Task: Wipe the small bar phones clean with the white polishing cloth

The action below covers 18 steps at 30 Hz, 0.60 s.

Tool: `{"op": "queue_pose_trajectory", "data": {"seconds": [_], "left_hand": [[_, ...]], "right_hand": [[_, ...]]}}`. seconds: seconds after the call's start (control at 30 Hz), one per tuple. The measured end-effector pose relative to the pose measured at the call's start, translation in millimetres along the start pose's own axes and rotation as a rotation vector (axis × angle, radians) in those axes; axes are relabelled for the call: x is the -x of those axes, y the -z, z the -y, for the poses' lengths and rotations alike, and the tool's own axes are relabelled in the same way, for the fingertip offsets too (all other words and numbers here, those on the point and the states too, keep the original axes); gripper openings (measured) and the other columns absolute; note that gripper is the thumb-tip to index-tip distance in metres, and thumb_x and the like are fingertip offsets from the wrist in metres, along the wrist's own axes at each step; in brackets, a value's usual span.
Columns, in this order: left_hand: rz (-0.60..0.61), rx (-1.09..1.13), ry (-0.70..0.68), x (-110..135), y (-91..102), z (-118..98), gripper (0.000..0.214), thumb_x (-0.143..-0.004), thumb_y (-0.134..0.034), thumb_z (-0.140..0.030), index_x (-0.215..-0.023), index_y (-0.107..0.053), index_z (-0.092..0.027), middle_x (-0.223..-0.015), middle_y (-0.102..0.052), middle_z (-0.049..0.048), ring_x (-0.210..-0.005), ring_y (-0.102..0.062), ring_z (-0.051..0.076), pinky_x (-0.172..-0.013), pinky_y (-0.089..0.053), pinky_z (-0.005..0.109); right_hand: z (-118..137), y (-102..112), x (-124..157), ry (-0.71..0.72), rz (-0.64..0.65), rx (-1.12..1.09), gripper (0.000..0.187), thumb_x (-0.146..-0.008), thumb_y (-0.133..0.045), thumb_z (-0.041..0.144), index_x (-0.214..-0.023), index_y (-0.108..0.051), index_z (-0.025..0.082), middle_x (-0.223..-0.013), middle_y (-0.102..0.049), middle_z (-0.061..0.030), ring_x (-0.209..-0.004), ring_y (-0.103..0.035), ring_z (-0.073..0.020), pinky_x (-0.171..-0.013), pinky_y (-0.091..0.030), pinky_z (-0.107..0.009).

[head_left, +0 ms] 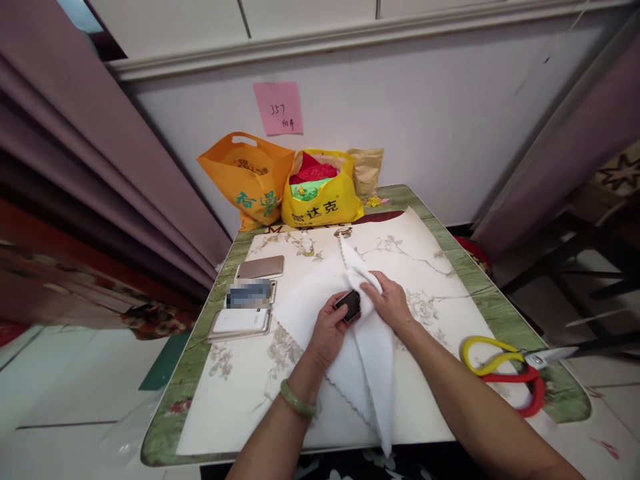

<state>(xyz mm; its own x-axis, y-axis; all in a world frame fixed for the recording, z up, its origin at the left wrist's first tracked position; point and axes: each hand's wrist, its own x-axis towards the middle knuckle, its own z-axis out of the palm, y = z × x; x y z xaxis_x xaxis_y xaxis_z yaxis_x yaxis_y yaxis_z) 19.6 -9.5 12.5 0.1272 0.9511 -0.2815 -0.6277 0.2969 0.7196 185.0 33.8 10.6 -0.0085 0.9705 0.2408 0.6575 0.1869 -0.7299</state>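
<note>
My left hand (332, 321), on the arm with a green bangle (298, 400), is closed on a small dark rectangular object (349, 306) whose kind I cannot make out. Pinched in my right hand (389, 301) is the folded edge of a white cloth (313, 308) with a scalloped border. The cloth spreads over the tabletop sheet and hangs down towards the near edge. The dark object is held against the cloth's fold, and its far side is partly hidden by the fabric.
Several phones (240, 320) lie at the left. Yellow-and-red scissors (530, 363) rest at the right edge. A small white bottle (307, 244) stands beyond the cloth. Behind are an orange bag (250, 180), a filled yellow bag (323, 208) and a tan pouch (367, 172).
</note>
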Motion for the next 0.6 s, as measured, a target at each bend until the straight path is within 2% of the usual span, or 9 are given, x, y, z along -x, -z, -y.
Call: {"op": "queue_pose_trajectory", "data": {"seconds": [0.1,0.2,0.27,0.37,0.47,0.53,0.6], "left_hand": [[0.018,-0.003,0.003,0.2,0.0,-0.2,0.036,-0.069,-0.076,-0.019,-0.103,-0.067,-0.015,-0.107,-0.068,0.0085,-0.092,-0.063,0.018,-0.083,-0.050,0.031],[0.010,0.033,-0.017,0.7,0.7,-0.2,0.033,-0.070,-0.075,-0.019,-0.102,-0.067,-0.015,-0.106,-0.069,0.0086,-0.094,-0.063,0.019,-0.086,-0.050,0.034],[0.007,0.058,-0.022,0.7,1.3,-0.6,0.032,-0.071,-0.074,-0.020,-0.103,-0.067,-0.016,-0.106,-0.069,0.0084,-0.095,-0.063,0.020,-0.088,-0.050,0.037],[0.011,0.058,-0.011,0.5,1.4,-1.6,0.033,-0.071,-0.074,-0.018,-0.102,-0.067,-0.015,-0.107,-0.069,0.0094,-0.097,-0.063,0.021,-0.090,-0.050,0.038],[0.018,0.043,0.006,0.6,1.0,-2.2,0.035,-0.069,-0.075,-0.017,-0.103,-0.067,-0.014,-0.110,-0.069,0.0107,-0.097,-0.064,0.020,-0.091,-0.049,0.036],[0.020,0.048,0.000,0.8,0.7,-2.2,0.035,-0.070,-0.075,-0.018,-0.103,-0.067,-0.014,-0.110,-0.069,0.0108,-0.097,-0.064,0.020,-0.091,-0.049,0.036],[0.014,0.061,-0.021,0.9,0.6,-1.9,0.033,-0.071,-0.074,-0.019,-0.103,-0.067,-0.014,-0.108,-0.069,0.0103,-0.096,-0.064,0.020,-0.090,-0.050,0.037]], "right_hand": [[-3.6,-0.1,-1.1,-0.016,-0.059,0.031,0.037,-0.095,-0.038,0.047,-0.105,-0.067,0.025,-0.082,-0.071,-0.0028,-0.075,-0.063,-0.0200,-0.071,-0.043,-0.028],[-5.5,-0.9,-0.6,0.087,-0.067,0.056,0.040,-0.089,-0.048,0.052,-0.114,-0.063,0.023,-0.097,-0.071,-0.0063,-0.088,-0.062,-0.0239,-0.081,-0.043,-0.032],[-5.3,-0.9,-0.2,0.120,-0.026,0.023,0.048,-0.083,-0.057,0.057,-0.116,-0.060,0.023,-0.100,-0.070,-0.0065,-0.090,-0.061,-0.0249,-0.080,-0.044,-0.033],[-5.0,-0.4,-0.6,0.041,0.006,-0.063,0.040,-0.087,-0.050,0.057,-0.103,-0.064,0.024,-0.078,-0.068,-0.0018,-0.070,-0.060,-0.0196,-0.068,-0.043,-0.028],[-6.1,-0.3,-1.5,-0.028,-0.068,-0.057,0.043,-0.094,-0.036,0.053,-0.088,-0.066,0.022,-0.064,-0.061,-0.0006,-0.061,-0.055,-0.0173,-0.064,-0.041,-0.027],[-6.3,-0.3,-1.8,-0.009,-0.084,-0.024,0.041,-0.092,-0.040,0.054,-0.092,-0.066,0.022,-0.069,-0.064,-0.0019,-0.066,-0.057,-0.0187,-0.067,-0.041,-0.027],[-5.5,0.0,-1.6,0.039,-0.055,-0.007,0.041,-0.085,-0.052,0.058,-0.103,-0.064,0.023,-0.082,-0.068,-0.0033,-0.076,-0.059,-0.0211,-0.070,-0.042,-0.028]]}}
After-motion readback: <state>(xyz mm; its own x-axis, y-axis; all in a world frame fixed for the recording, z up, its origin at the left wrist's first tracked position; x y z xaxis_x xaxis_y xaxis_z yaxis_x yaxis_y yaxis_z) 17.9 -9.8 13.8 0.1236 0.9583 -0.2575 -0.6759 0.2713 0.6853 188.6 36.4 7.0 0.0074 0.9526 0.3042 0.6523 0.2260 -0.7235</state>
